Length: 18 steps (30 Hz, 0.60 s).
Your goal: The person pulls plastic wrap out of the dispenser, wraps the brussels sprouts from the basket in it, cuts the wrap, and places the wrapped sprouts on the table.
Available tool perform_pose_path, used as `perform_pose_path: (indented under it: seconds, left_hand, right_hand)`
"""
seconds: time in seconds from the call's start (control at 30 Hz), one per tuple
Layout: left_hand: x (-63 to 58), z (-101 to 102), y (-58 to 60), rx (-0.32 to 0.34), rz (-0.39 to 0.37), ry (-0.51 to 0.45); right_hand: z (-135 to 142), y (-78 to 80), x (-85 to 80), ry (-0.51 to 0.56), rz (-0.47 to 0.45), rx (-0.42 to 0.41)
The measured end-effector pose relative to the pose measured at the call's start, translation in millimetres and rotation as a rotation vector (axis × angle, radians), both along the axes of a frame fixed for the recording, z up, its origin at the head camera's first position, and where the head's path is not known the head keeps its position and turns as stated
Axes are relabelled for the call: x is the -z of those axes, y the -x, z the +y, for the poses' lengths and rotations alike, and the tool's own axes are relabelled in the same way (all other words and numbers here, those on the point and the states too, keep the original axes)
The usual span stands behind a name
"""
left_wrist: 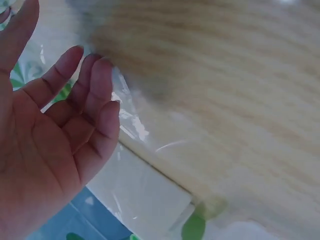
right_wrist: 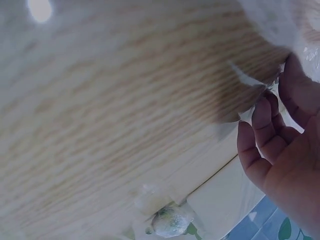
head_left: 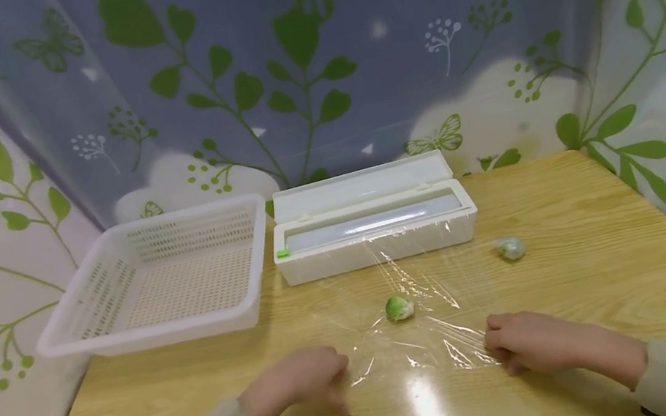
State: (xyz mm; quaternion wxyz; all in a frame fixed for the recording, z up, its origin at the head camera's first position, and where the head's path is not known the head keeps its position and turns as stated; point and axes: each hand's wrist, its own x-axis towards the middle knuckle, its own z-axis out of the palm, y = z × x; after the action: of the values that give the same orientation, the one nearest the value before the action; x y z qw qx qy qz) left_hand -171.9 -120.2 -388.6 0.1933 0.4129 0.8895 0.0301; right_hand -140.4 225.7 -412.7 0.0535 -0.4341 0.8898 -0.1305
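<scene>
A sheet of clear plastic wrap (head_left: pixel 436 338) stretches from the white wrap dispenser (head_left: pixel 380 250) toward the table's front. On the sheet sits a green Brussels sprout (head_left: pixel 399 308). My right hand (head_left: pixel 533 342) pinches the sheet's front right corner between thumb and fingers, and the right wrist view shows the film gathered at the fingertips. Beside the front left corner is my left hand (head_left: pixel 302 383), its thumb apart from the loosely bent fingers (left_wrist: pixel 100 82), which lie right at the film's edge. Another sprout, wrapped in film (head_left: pixel 510 249), rests right of the sheet.
At the back left stands a white plastic basket (head_left: pixel 157 333) with slotted walls. The dispenser's lid (head_left: pixel 363 188) is raised, showing the roll (head_left: pixel 401 217) inside. A leaf-patterned curtain (head_left: pixel 261 102) borders the wooden table (head_left: pixel 575 217) behind and at both sides.
</scene>
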Motion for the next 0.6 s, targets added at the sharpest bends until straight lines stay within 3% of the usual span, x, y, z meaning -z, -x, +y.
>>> perform_pose_path:
  seconds: [0.2,0.43,0.6]
  left_hand:
    - [8.8,-4.9,-2.7,0.037,0.014,-0.02]
    - [14.5,-8.5,-2.5,0.07,0.051,-0.08]
    - [13.9,-11.5,-1.9,0.096,0.084,-0.089]
  right_hand:
    - [0.3,1.4,0.8,0.014,0.062,-0.026]
    - [7.0,1.8,-10.5,0.078,-0.182,0.085]
    - [13.6,6.3,-20.0,0.19,-0.167,0.058]
